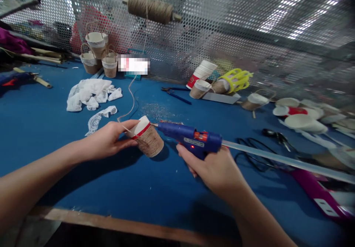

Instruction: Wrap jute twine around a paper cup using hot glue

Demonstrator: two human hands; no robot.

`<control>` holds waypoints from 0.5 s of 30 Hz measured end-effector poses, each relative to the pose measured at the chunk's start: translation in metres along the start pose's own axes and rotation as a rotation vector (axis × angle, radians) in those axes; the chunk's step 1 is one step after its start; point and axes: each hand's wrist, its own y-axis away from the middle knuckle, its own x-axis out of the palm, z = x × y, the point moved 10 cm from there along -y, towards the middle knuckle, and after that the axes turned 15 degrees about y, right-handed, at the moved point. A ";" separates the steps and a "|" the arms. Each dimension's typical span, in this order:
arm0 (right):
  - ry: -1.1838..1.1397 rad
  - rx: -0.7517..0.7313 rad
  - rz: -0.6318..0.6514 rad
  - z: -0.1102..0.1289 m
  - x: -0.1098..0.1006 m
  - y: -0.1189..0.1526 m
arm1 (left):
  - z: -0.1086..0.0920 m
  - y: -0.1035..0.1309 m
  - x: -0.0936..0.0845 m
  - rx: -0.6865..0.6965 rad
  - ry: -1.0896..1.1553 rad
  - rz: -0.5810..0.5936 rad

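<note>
Over the table (166,188), a cup (149,139) (twine-wrapped).

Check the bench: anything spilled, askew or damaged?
Some mess: pale crumbs scattered on the blue tabletop beyond the twine-wrapped cup, like unswept debris. At right, paper cups lie jumbled, unlike the small baskets stacked upright at left. Damage: can't tell.

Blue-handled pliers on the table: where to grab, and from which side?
I'd grip the pliers by both blue handles, from above on the person's side. They lie flat, jaws pointing left, handles splayed to the right, so the hands would probably have to squeeze them together. The twine-wrapped cup near the handle ends makes the right side tighter.
</note>
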 end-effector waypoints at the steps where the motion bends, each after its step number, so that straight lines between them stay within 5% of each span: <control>1: -0.010 0.041 0.012 -0.003 0.001 -0.001 | 0.001 0.000 0.000 -0.002 -0.001 0.001; 7: -0.122 0.208 0.108 -0.013 0.007 -0.004 | 0.002 0.000 -0.001 -0.005 -0.024 -0.004; 15: -0.188 0.130 0.168 -0.009 0.013 -0.008 | 0.003 0.001 -0.002 -0.004 -0.055 -0.012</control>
